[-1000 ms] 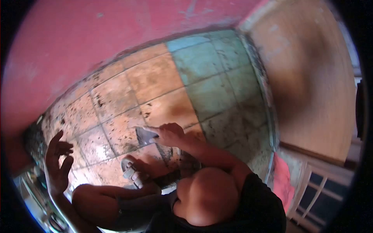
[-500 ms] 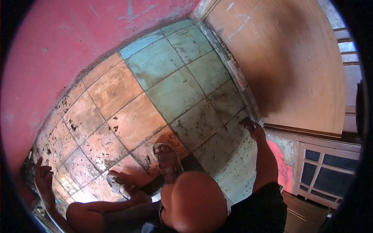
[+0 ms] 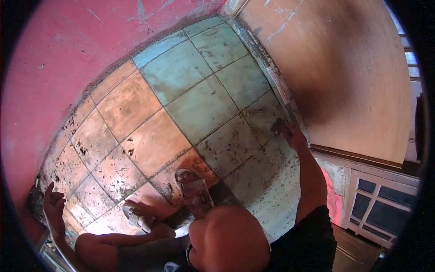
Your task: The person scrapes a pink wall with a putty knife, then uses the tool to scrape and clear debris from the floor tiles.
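My right hand (image 3: 294, 138) is stretched out to the right and grips a small dark flat tool (image 3: 278, 127), perhaps a scraper. Its blade rests on a dirty green floor tile (image 3: 260, 115) close to the base of the brown wooden board (image 3: 344, 68). My left hand (image 3: 53, 206) hangs at the far lower left with fingers apart, holding nothing, above the stained orange tiles (image 3: 90, 190). My two feet in sandals (image 3: 195, 186) (image 3: 136, 218) stand on the tiles between the hands.
A pink wall (image 3: 54, 50) borders the tiled floor at the upper left. The wooden board runs along the right edge of the floor. A white-framed window or door with glass panes (image 3: 376, 204) lies at the lower right. Black grime streaks the tiles.
My right hand moved with the tool from the orange tiles in front of my feet out to the green tiles by the wooden board. My left hand dropped lower and further left.
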`<act>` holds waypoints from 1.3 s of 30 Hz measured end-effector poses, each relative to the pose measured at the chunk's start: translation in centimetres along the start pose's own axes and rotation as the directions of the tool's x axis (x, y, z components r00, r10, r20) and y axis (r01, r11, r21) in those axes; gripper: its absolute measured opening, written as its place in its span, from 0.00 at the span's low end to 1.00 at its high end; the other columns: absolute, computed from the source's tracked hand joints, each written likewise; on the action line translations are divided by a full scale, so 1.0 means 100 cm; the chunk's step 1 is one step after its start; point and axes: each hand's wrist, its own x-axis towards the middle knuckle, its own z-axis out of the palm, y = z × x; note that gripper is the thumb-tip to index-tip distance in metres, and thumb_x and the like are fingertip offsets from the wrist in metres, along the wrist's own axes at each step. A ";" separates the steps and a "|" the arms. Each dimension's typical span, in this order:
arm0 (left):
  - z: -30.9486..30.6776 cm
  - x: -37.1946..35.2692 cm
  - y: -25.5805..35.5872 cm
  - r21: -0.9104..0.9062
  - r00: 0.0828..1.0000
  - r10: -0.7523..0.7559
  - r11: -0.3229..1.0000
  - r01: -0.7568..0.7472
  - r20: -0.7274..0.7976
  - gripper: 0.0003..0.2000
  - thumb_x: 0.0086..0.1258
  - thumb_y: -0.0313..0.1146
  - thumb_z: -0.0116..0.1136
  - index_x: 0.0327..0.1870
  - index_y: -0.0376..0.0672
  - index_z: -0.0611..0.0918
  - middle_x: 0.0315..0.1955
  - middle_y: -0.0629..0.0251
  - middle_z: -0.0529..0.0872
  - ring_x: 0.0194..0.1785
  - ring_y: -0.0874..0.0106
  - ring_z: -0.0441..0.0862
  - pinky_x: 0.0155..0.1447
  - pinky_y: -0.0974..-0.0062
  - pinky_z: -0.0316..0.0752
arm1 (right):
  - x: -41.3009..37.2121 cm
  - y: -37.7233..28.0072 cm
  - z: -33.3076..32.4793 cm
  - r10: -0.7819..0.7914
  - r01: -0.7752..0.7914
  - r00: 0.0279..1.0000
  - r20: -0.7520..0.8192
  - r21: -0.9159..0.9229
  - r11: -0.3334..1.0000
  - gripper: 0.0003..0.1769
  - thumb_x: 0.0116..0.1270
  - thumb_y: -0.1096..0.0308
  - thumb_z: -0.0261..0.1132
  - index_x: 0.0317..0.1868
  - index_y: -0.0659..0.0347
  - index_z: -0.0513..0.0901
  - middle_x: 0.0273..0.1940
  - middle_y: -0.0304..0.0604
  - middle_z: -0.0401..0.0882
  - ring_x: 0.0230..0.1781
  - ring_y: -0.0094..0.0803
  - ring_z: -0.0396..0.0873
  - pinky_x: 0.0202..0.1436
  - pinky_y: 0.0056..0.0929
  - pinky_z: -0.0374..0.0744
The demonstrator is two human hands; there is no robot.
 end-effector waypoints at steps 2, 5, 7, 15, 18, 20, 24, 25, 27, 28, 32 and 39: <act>0.005 0.004 0.017 0.025 1.000 -0.001 1.000 0.001 -0.013 0.33 0.78 0.37 0.67 0.81 0.39 0.71 0.47 0.68 0.82 0.50 0.76 0.77 0.60 0.75 0.74 | 0.006 -0.038 0.012 -0.071 0.071 0.997 0.002 0.050 0.996 0.39 0.71 0.36 0.71 0.79 0.36 0.75 0.65 0.47 0.87 0.66 0.49 0.84 0.69 0.47 0.80; 0.009 0.009 0.020 0.024 1.000 0.021 1.000 -0.020 -0.010 0.32 0.76 0.31 0.65 0.81 0.39 0.72 0.48 0.67 0.82 0.50 0.76 0.78 0.59 0.75 0.74 | 0.023 -0.084 -0.010 -0.188 0.189 0.981 0.046 -0.016 0.982 0.40 0.71 0.35 0.71 0.80 0.36 0.74 0.62 0.46 0.89 0.64 0.48 0.86 0.67 0.48 0.81; 0.011 0.000 0.027 0.092 0.999 -0.005 0.996 0.010 -0.054 0.32 0.74 0.26 0.62 0.81 0.40 0.72 0.49 0.66 0.83 0.48 0.76 0.78 0.59 0.75 0.75 | 0.016 -0.116 -0.041 -0.222 0.229 0.971 0.089 -0.068 0.971 0.41 0.70 0.35 0.71 0.80 0.35 0.74 0.60 0.45 0.90 0.62 0.47 0.87 0.65 0.48 0.82; 0.006 -0.005 0.017 0.026 0.999 -0.025 0.999 0.026 -0.043 0.32 0.74 0.27 0.65 0.80 0.35 0.72 0.44 0.68 0.82 0.48 0.77 0.78 0.59 0.78 0.75 | 0.070 -0.090 -0.044 -0.275 0.294 0.955 0.110 -0.240 0.925 0.38 0.70 0.41 0.73 0.79 0.28 0.75 0.59 0.40 0.91 0.56 0.45 0.90 0.60 0.47 0.85; 0.013 0.006 0.040 0.061 1.000 -0.001 0.998 0.001 0.008 0.32 0.76 0.33 0.66 0.80 0.37 0.72 0.45 0.68 0.82 0.48 0.77 0.78 0.58 0.77 0.75 | 0.059 -0.188 -0.011 -0.560 0.591 0.803 0.204 -0.152 0.792 0.37 0.69 0.42 0.74 0.77 0.30 0.76 0.55 0.43 0.91 0.52 0.48 0.90 0.56 0.45 0.86; 0.019 0.007 0.050 0.107 0.999 0.037 0.994 -0.037 0.003 0.31 0.76 0.32 0.63 0.80 0.38 0.72 0.47 0.66 0.83 0.48 0.76 0.79 0.59 0.75 0.75 | 0.025 -0.253 0.001 -0.642 0.683 0.729 0.237 -0.201 0.702 0.36 0.68 0.42 0.74 0.76 0.31 0.77 0.53 0.44 0.92 0.49 0.49 0.91 0.53 0.44 0.87; 0.013 -0.014 0.029 0.054 0.996 0.021 0.998 -0.016 -0.090 0.32 0.75 0.33 0.65 0.79 0.37 0.73 0.45 0.65 0.84 0.48 0.74 0.80 0.59 0.72 0.77 | 0.005 -0.224 0.009 -0.534 0.536 0.842 -0.073 0.010 0.844 0.36 0.69 0.41 0.73 0.76 0.29 0.78 0.51 0.43 0.92 0.48 0.50 0.91 0.52 0.45 0.87; 0.004 -0.020 0.015 0.047 0.997 -0.001 0.999 0.005 -0.083 0.32 0.75 0.33 0.66 0.79 0.38 0.73 0.45 0.65 0.84 0.48 0.74 0.80 0.59 0.72 0.77 | 0.000 -0.196 -0.004 -0.430 0.432 0.900 -0.073 0.003 0.902 0.36 0.69 0.41 0.74 0.76 0.29 0.78 0.51 0.42 0.93 0.49 0.49 0.91 0.53 0.45 0.87; -0.007 -0.026 -0.005 0.018 0.997 -0.033 0.999 0.034 -0.070 0.32 0.75 0.35 0.68 0.79 0.38 0.73 0.44 0.66 0.84 0.48 0.75 0.80 0.59 0.72 0.77 | -0.002 -0.119 -0.032 -0.220 0.219 0.975 0.005 -0.121 0.968 0.37 0.69 0.38 0.72 0.78 0.29 0.76 0.56 0.41 0.92 0.53 0.47 0.90 0.58 0.46 0.86; -0.008 -0.029 -0.006 -0.012 0.996 -0.049 0.999 0.049 -0.076 0.34 0.75 0.38 0.70 0.79 0.38 0.73 0.42 0.68 0.83 0.48 0.75 0.80 0.58 0.73 0.76 | -0.001 -0.085 -0.035 -0.107 0.122 0.991 0.075 -0.240 0.963 0.39 0.70 0.35 0.71 0.79 0.30 0.75 0.60 0.41 0.91 0.57 0.45 0.90 0.62 0.46 0.85; -0.017 -0.016 -0.018 -0.003 0.999 0.004 1.000 -0.004 -0.049 0.36 0.75 0.42 0.72 0.79 0.36 0.72 0.42 0.69 0.82 0.47 0.77 0.78 0.59 0.75 0.74 | 0.002 -0.064 -0.001 -0.289 0.299 0.953 0.094 -0.117 0.947 0.39 0.67 0.31 0.70 0.77 0.30 0.77 0.52 0.40 0.93 0.52 0.46 0.91 0.57 0.45 0.86; 0.013 0.020 0.041 0.041 0.995 0.098 0.994 -0.097 -0.005 0.33 0.77 0.40 0.68 0.80 0.39 0.72 0.47 0.66 0.83 0.50 0.74 0.79 0.61 0.72 0.75 | -0.040 -0.261 0.042 -0.617 0.616 0.786 -0.047 -0.030 0.787 0.36 0.67 0.33 0.71 0.74 0.26 0.80 0.42 0.43 0.92 0.40 0.48 0.91 0.44 0.46 0.86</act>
